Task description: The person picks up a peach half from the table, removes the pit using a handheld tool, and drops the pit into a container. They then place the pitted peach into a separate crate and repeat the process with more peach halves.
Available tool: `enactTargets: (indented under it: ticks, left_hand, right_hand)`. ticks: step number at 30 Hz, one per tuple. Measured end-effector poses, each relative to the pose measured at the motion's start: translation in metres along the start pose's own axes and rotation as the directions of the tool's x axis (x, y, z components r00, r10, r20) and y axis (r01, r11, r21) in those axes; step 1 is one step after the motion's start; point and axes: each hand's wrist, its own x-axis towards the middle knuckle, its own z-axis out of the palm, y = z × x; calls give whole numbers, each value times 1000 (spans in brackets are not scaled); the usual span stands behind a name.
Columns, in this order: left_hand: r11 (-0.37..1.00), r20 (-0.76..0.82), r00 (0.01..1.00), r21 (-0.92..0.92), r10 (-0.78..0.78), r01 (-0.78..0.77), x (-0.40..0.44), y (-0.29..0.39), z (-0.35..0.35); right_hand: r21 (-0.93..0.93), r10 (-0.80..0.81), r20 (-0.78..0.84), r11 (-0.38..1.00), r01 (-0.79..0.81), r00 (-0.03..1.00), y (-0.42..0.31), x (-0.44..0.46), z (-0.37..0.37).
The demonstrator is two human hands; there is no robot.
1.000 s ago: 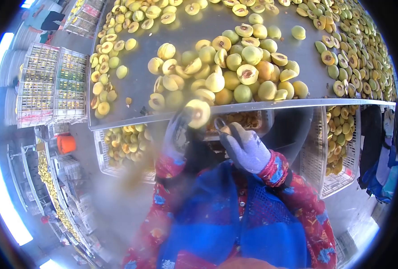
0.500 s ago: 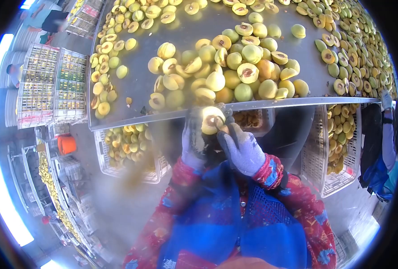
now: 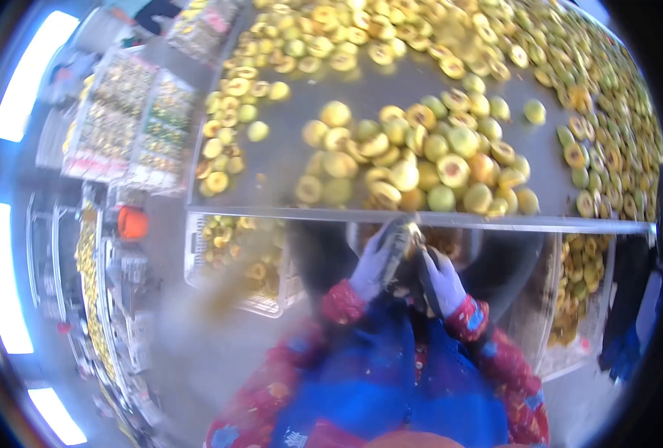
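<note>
Below the table's front edge, my left hand, in a lavender glove with dark grey palm, is closed around a halved stone fruit. Only a pale edge of that fruit shows, blurred and turned side-on. My right hand, gloved alike, is close against the fruit with its fingers bent together. Whatever its fingertips grip is too blurred to make out. On the metal table just beyond lies a heap of green-yellow stone fruit, many cut in half with brown centres.
More fruit halves cover the table's right and far sides. Beneath the edge are a white crate of fruit at left, a container of brown pieces and another crate at right. Stacked crates and a red bucket stand left.
The view has shifted, so the table sits lower and further right. Both hands are lower relative to the table edge, and the held fruit has turned from cut face showing to edge-on.
</note>
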Motion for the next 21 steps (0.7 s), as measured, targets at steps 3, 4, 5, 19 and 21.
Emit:
enactTargets:
  ticks: [3, 4, 5, 19, 21]
  left_hand:
    - [967, -64, 996, -249, -66, 48, 10, -2, 7]
    - [873, -99, 975, -470, -197, 128, 12, -3, 11]
    - [863, -98, 974, -488, -206, 133, 13, -4, 10]
    - [960, -72, 993, 270, 97, -74, 2, 3, -10]
    - [968, -106, 986, 228, 130, -103, -1, -4, -9]
  right_hand:
    - [-152, -36, -16, 988, 33, 999, -6, -1, 6]
    - [-161, -29, -31, 987, 24, 999, -4, -2, 7]
    - [-241, -154, -16, 959, 146, 988, -3, -2, 6]
    - [-389, -368, -27, 860, 329, 929, -31, -19, 8]
    - [-404, -337, -23, 864, 300, 941, -33, -20, 11]
